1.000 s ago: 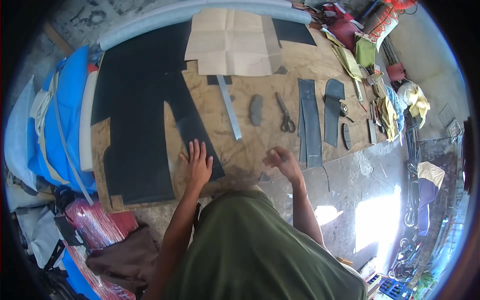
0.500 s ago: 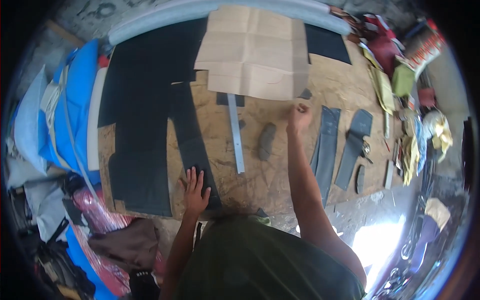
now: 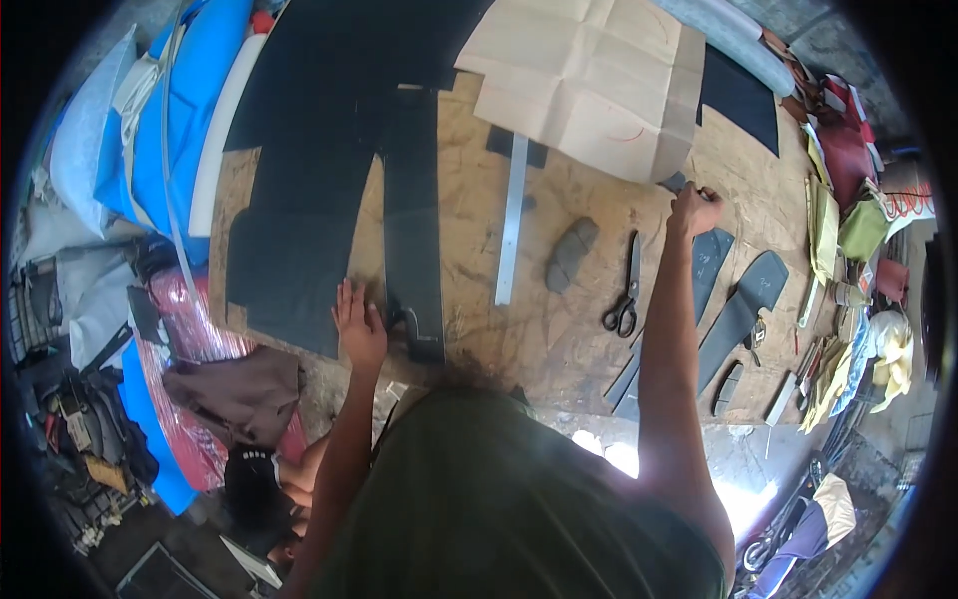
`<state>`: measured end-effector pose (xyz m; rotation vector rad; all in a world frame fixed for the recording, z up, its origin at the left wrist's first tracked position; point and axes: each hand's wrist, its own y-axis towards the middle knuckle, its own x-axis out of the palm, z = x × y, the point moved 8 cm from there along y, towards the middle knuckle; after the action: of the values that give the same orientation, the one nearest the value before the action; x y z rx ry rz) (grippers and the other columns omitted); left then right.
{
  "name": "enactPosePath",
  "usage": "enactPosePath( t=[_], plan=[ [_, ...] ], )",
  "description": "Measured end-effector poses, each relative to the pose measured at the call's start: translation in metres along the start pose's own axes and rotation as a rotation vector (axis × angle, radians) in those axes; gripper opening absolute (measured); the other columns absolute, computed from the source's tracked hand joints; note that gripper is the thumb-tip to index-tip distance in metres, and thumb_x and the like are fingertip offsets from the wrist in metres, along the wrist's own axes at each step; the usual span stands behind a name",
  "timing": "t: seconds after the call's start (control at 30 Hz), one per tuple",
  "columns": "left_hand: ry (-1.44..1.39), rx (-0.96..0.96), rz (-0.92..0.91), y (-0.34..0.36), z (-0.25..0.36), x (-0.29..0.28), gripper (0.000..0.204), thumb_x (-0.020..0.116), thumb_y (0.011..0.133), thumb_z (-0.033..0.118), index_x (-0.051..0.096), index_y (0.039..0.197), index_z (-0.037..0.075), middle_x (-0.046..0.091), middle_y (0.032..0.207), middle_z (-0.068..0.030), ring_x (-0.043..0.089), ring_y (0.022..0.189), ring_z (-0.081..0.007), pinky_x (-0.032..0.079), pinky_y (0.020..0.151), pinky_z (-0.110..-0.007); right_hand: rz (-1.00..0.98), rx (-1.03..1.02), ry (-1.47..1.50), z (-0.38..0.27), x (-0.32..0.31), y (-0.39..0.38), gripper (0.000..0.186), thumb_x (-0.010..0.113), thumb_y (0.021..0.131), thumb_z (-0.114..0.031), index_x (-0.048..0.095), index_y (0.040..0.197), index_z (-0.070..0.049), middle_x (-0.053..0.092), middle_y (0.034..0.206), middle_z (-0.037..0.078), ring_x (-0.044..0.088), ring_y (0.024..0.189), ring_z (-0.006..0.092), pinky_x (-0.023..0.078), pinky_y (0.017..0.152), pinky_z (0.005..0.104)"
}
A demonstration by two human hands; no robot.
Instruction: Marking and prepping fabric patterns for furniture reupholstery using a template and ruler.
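My left hand [image 3: 359, 327] rests with fingers spread near the table's front edge, between a black material sheet [image 3: 289, 265] and a narrower black strip [image 3: 411, 220]. My right hand [image 3: 696, 210] is closed in a fist beyond the dark-handled scissors [image 3: 633, 285]; whatever it may hold is hidden. Beside that fist lies a small dark scrap [image 3: 674, 183], at the edge of a creased tan paper sheet [image 3: 589, 80]. Between my hands are a metal ruler [image 3: 512, 230], partly under the paper, and a grey rounded lump [image 3: 572, 256].
Grey cut pieces [image 3: 743, 309] and a small dark block [image 3: 729, 387] lie on the worn wooden table [image 3: 479, 339] at right. Folded cloths [image 3: 820, 225] line its right side. Blue wrapped bundles [image 3: 190, 110] stand left. Below left is a person in a black cap [image 3: 252, 474].
The view has shifted, so the table contents sit further right and higher. My left hand has slid left off the black strip. My fist has moved right, and the scissors have come into sight.
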<state>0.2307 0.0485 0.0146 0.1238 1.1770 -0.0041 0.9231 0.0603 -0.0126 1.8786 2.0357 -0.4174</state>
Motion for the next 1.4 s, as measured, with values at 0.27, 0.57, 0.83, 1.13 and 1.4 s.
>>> enactPosePath(
  t=[0.27,0.57,0.83,1.13,1.4],
  plan=[
    [-0.019,-0.010,0.080,-0.023,-0.012,-0.004,0.047,0.058,0.095,0.004,0.063,0.141,0.009,0.051,0.162,-0.0153,0.043,0.152,-0.0415,0.032,0.122,-0.064,-0.330,0.136,0.217,-0.018,0.018,-0.029,0.023,0.073,0.086,-0.006,0.063,0.107,0.000,0.072,0.088,0.016,0.068,0.055,0.0196,0.054,0.042,0.0286],
    [-0.033,-0.086,0.079,-0.066,-0.033,-0.014,0.046,0.058,0.094,0.003,0.064,0.140,0.009,0.051,0.162,-0.0156,0.043,0.152,-0.0411,0.033,0.122,-0.062,-0.300,0.080,0.144,-0.025,0.033,0.004,0.028,0.072,0.081,-0.002,0.062,0.106,0.004,0.069,0.079,0.013,0.066,0.055,0.0210,0.056,0.045,0.0297],
    [-0.066,-0.088,0.093,-0.081,-0.024,-0.016,0.046,0.058,0.093,0.004,0.064,0.139,0.008,0.052,0.161,-0.0168,0.043,0.151,-0.0431,0.031,0.123,-0.062,-0.158,-0.091,-0.051,-0.038,0.008,0.058,0.025,0.071,0.079,-0.003,0.061,0.102,0.002,0.067,0.080,0.014,0.063,0.057,0.0205,0.057,0.046,0.0307],
    [-0.020,-0.109,0.009,-0.075,-0.024,-0.006,0.051,0.058,0.094,0.008,0.059,0.145,0.008,0.048,0.164,-0.0185,0.040,0.153,-0.0444,0.028,0.123,-0.066,-0.002,0.019,0.257,-0.026,-0.054,0.113,0.020,0.070,0.080,-0.003,0.059,0.096,-0.005,0.063,0.079,0.010,0.059,0.059,0.0182,0.058,0.050,0.0303],
    [0.062,-0.078,0.012,-0.039,-0.001,-0.005,0.052,0.059,0.096,0.010,0.057,0.148,0.008,0.046,0.164,-0.0185,0.037,0.156,-0.0432,0.025,0.123,-0.070,0.163,0.033,0.258,-0.011,-0.121,0.129,0.027,0.076,0.082,-0.007,0.058,0.102,0.001,0.065,0.091,0.018,0.066,0.066,0.0235,0.063,0.052,0.0345]
  ],
)
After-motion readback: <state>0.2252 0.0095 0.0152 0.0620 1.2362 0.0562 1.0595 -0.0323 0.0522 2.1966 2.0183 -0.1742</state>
